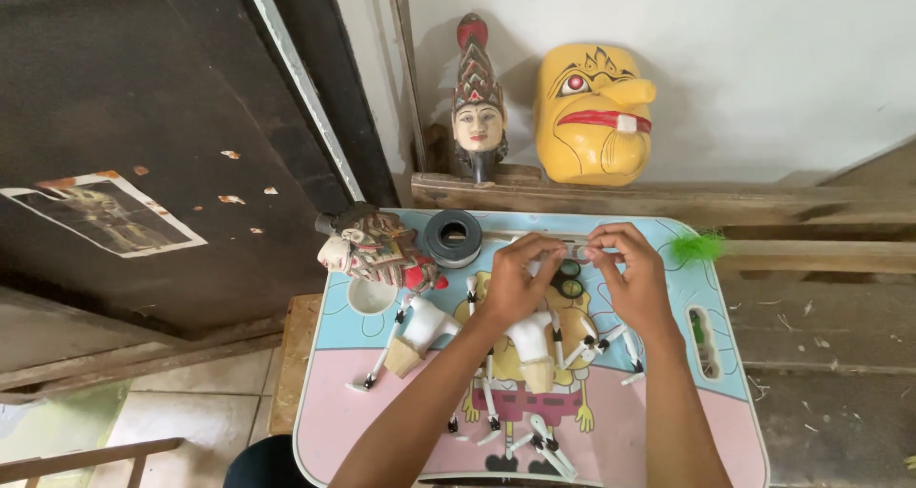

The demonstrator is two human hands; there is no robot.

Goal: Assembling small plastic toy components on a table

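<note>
Leftmost on the small cartoon-printed folding table [725,393], a painted wooden puppet head with a red, gold and dark carved headdress [374,248] is laid on its side beside a small white round cup [369,295], kept near but out of the way of the hands. Just right of these, a white unpainted wooden puppet torso with thin jointed arms [423,328] is laid flat, and a dark roll of tape [452,237] is set at the table's far edge, within easy reach. Next, the left hand [512,283] is raised over the table's middle with its fingertips pinched narrowly on a small pale piece [575,251], held up toward the eyes for fine work. The same piece is pinched from the other side by the right hand [632,280], so it is steadied between both; its exact shape cannot be told, being mostly hidden. Below the hands, a second white torso [530,340] is left lying. Farthest right, a green feathery tuft [697,248] is seen at the table's edge.
</note>
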